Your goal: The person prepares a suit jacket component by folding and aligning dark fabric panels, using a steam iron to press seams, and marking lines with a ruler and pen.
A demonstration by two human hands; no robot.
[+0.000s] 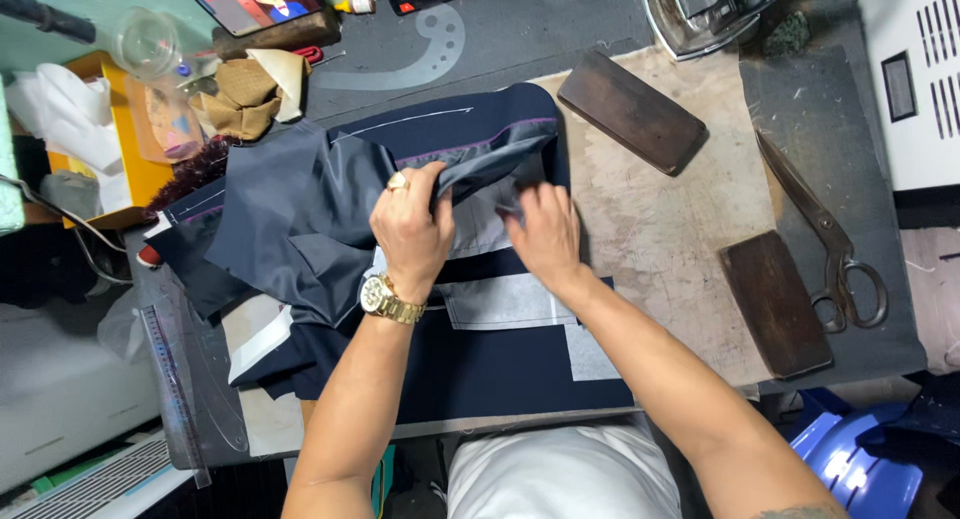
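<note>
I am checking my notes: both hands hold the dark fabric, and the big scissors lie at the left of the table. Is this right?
Not quite. The head view shows the scissors at the right of the table. Left hand and right hand do hold the dark fabric.

Bunched navy-grey fabric (320, 209) on worktable

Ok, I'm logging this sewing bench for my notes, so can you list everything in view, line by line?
Dark fabric: one bundle, navy and grey, bench centre-left, gripped by both hands.
Wooden blocks: two, dark brown, right of the fabric; second nearer the bench edge.
Scissors: one pair, metal, far right.
Iron: one, silver, top right.
Clear ruler: one, transparent, left edge.
Phone: one, screen lit, top left.
Yellow box: one, left.
Blue stool: one, bottom right.
Left hand: ring and gold watch, pinching fabric.
Right hand: bare, pinching fabric.
</note>
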